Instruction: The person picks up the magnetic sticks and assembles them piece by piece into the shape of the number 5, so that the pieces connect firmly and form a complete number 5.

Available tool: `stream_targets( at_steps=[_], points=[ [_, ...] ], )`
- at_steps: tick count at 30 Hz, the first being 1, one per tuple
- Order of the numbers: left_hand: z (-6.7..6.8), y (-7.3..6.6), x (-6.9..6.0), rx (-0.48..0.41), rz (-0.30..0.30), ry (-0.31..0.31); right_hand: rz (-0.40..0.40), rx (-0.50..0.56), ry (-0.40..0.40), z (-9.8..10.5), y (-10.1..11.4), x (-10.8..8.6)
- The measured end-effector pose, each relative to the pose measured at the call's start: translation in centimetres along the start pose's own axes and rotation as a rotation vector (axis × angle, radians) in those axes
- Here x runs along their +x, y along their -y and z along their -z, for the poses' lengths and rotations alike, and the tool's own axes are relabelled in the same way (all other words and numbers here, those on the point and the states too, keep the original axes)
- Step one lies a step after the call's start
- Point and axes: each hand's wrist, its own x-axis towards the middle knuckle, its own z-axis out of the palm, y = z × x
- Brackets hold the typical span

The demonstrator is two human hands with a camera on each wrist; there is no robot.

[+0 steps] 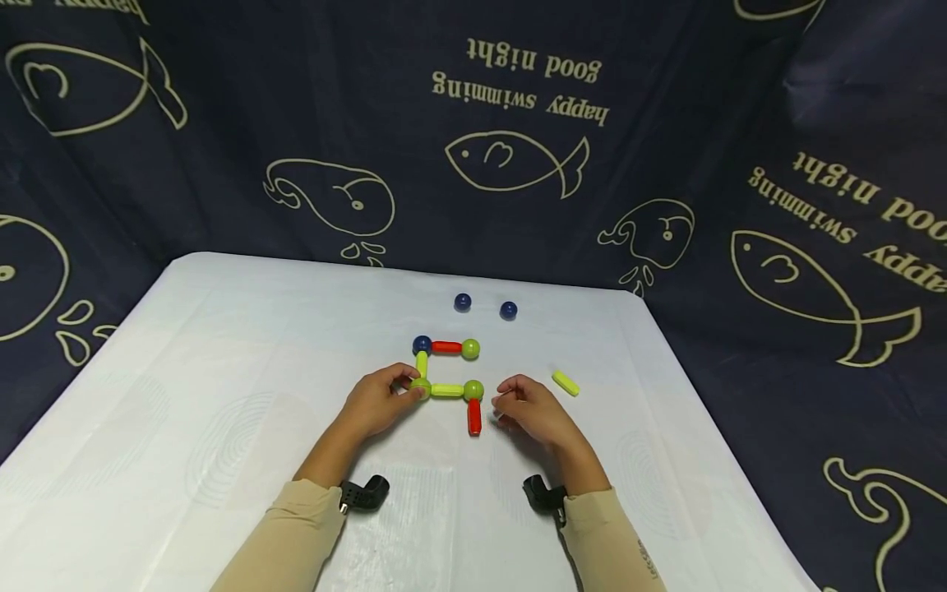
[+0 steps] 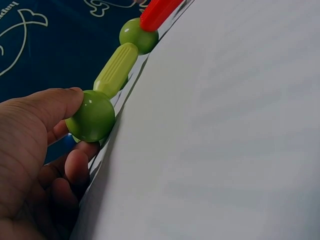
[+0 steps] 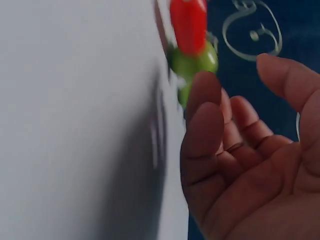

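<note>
My left hand (image 1: 376, 400) pinches a green ball (image 2: 92, 116) at the lower left corner of a magnetic ball-and-stick figure lying on the white table. From that ball a yellow-green stick (image 1: 447, 390) runs right to another green ball (image 1: 473, 390), where a red stick (image 1: 474, 418) points toward me. Another yellow-green stick (image 1: 421, 363) leads away to a dark blue ball (image 1: 422, 345), then a red stick (image 1: 446, 348) and a green ball (image 1: 470, 349). Just right of the near red stick, my right hand (image 1: 534, 409) holds nothing, its fingers loosely bent and apart from the thumb in the right wrist view.
One loose yellow-green stick (image 1: 565, 383) lies beyond my right hand. Two dark blue balls, one on the left (image 1: 462, 302) and one on the right (image 1: 508, 311), sit toward the table's far edge. A dark cloth (image 1: 414, 214) with fish drawings hangs behind the white tabletop (image 1: 244, 345).
</note>
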Motion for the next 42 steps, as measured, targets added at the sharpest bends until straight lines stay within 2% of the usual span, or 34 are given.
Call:
stream_targets(
  at_steps=[8, 13, 16, 21, 25, 33, 39, 42],
  points=[
    [0.1, 0.1, 0.1, 0.001, 0.003, 0.0, 0.095, -0.001, -0.14, 3.0, -1.3, 0.3],
    [0.1, 0.1, 0.1, 0.003, 0.002, 0.0, 0.113, 0.004, -0.147, 3.5, -1.5, 0.9],
    [0.1, 0.1, 0.2, 0.003, -0.001, 0.001, 0.115, -0.036, -0.13, 3.5, -1.1, 1.7],
    [0.2, 0.2, 0.1, 0.0, 0.006, -0.007, 0.115, -0.114, -0.118, 3.9, 0.2, 4.1],
    [0.2, 0.4, 0.1, -0.004, 0.007, -0.005, 0.122, -0.144, -0.148, 4.7, 0.8, 6.8],
    [-0.1, 0.4, 0.1, -0.005, 0.006, -0.003, 0.065, -0.118, -0.202, 6.0, 0.5, 11.7],
    [-0.2, 0.2, 0.1, -0.009, -0.004, -0.005, 0.061, -0.112, -0.256, 6.9, 0.3, 14.0],
    [-0.1, 0.1, 0.1, -0.009, 0.0, -0.008, 0.061, -0.145, -0.26, 7.1, 0.3, 14.8]
  ],
)
